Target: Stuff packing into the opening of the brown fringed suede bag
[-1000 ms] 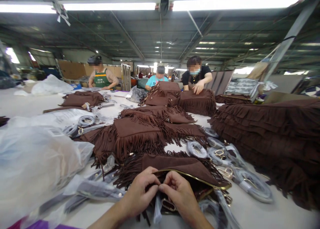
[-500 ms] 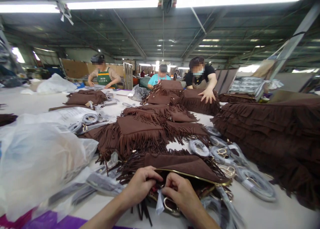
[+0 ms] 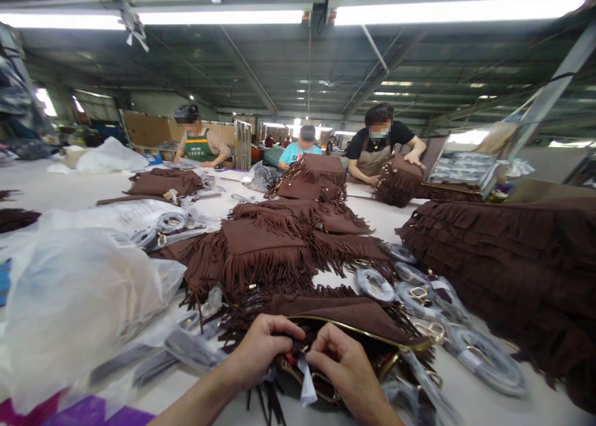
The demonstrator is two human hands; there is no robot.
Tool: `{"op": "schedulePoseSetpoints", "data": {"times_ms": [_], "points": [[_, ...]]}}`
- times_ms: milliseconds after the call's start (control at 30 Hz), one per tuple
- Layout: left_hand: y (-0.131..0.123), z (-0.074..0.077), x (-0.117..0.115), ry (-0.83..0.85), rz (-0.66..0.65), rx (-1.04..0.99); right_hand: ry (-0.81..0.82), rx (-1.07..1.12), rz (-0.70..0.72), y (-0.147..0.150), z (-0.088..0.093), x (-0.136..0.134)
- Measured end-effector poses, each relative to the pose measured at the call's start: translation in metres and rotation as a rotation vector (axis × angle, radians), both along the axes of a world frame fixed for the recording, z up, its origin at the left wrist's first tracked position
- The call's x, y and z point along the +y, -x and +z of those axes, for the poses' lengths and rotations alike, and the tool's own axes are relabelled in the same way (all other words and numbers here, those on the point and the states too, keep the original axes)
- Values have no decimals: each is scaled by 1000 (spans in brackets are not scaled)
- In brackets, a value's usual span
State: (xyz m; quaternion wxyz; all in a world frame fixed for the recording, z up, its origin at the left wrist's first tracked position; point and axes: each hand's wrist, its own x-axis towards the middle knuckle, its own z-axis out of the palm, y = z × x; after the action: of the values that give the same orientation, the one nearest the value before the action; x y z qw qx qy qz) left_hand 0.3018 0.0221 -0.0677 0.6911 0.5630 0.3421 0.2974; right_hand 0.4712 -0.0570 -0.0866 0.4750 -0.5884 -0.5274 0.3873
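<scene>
Two hands — left hand [image 3: 261,351], right hand [image 3: 342,367] — pinch one brown fringed bag's [image 3: 344,317] opening; three co-workers sit behind.

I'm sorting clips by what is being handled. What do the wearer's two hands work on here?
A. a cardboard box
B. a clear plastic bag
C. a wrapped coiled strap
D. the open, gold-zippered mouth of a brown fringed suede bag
D: the left hand and right hand pinch at the gold-zippered opening of the brown fringed suede bag.

brown fringed bag [image 3: 339,314] flat on table, zip open
</scene>
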Motion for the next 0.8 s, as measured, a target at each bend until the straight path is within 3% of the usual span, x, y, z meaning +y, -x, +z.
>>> {"op": "schedulePoseSetpoints", "data": {"times_ms": [200, 467, 800], "points": [[-1, -4, 0, 78, 27, -61, 7, 2, 58, -6, -3, -1], [0, -5, 0, 97, 35, -57, -21, 38, 25, -6, -6, -1], [0, -5, -4, -395, -20, 94, -42, 40, 25, -5, -11, 4]]}}
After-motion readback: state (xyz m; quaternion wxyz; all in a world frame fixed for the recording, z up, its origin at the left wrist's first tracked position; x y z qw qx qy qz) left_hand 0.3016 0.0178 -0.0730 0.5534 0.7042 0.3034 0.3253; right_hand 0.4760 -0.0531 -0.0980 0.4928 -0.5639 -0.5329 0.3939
